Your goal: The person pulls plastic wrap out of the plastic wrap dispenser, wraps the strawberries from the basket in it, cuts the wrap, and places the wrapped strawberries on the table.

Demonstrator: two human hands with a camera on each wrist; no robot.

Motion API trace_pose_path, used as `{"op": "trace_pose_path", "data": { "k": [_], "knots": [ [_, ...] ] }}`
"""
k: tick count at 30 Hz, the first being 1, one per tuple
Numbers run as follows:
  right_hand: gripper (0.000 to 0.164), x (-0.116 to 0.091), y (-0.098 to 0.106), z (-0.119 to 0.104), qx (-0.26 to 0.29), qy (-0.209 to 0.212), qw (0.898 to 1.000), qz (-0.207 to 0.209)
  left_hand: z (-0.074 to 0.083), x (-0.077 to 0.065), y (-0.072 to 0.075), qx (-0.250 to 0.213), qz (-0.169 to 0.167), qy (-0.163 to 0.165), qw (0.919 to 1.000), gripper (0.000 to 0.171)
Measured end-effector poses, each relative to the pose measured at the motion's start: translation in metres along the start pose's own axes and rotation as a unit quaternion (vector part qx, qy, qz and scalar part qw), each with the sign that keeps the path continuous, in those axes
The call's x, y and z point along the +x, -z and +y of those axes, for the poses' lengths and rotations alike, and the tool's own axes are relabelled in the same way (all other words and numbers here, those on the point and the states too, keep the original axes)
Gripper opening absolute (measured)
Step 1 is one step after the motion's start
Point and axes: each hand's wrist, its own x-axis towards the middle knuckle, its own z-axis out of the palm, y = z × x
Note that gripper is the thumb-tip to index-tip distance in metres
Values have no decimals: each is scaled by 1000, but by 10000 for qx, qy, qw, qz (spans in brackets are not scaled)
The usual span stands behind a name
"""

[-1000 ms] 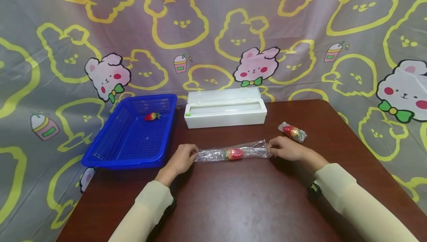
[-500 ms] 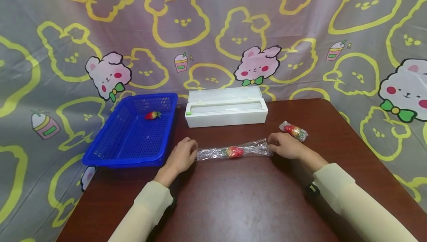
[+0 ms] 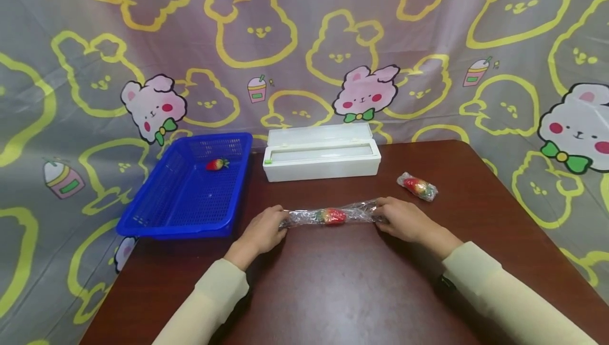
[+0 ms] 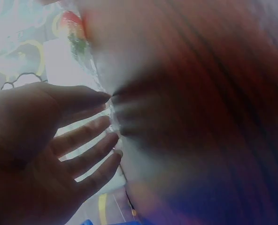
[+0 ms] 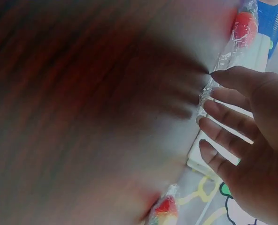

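Observation:
A red strawberry [image 3: 333,216], green at its left end, lies rolled inside a long strip of clear plastic wrap [image 3: 354,212] on the table. My left hand [image 3: 264,230] pinches the strip's left end between thumb and fingers. At the right end my right hand [image 3: 403,219] pinches the wrap in the same way. Both wrist views show the thumb and fingertips down at the table surface, against the film. A second strawberry, bundled in wrap [image 3: 417,186], lies behind my right hand. Film under the fingers is partly hidden.
A blue plastic basket [image 3: 228,213] with one unwrapped strawberry [image 3: 217,164] stands at the left. Behind the strip is a white wrap dispenser box [image 3: 323,170], its lid raised. A patterned curtain [image 3: 304,44] hangs behind the brown table [image 3: 342,287].
My hands have come slightly closer together, and the wrap's raised right end is now gathered under my right fingers. The strawberry has stayed nearly in place.

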Motion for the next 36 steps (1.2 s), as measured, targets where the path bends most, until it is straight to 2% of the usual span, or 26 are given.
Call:
{"op": "trace_pose_path", "data": {
  "k": [5,12,17,23,30,36],
  "knots": [
    [18,2,-1,3,-81,53,10000,-19,-6,2,-4,119,130,37,9998,16],
    [12,0,-6,8,-84,127,9997,198,-11,1,-4,224,131,123,9996,15],
    [13,-3,-4,15,526,116,9984,172,-14,-2,-5,-128,234,177,9995,11],
    [8,-6,4,21,1289,-54,9916,43,-15,-2,1,-485,360,296,9977,7],
    [4,-7,14,24,1688,-370,9843,-350,-11,0,5,-602,403,297,9969,12],
    [8,-6,18,30,1860,-717,9777,-668,-7,5,6,-588,586,511,9952,13]
  ]
}}
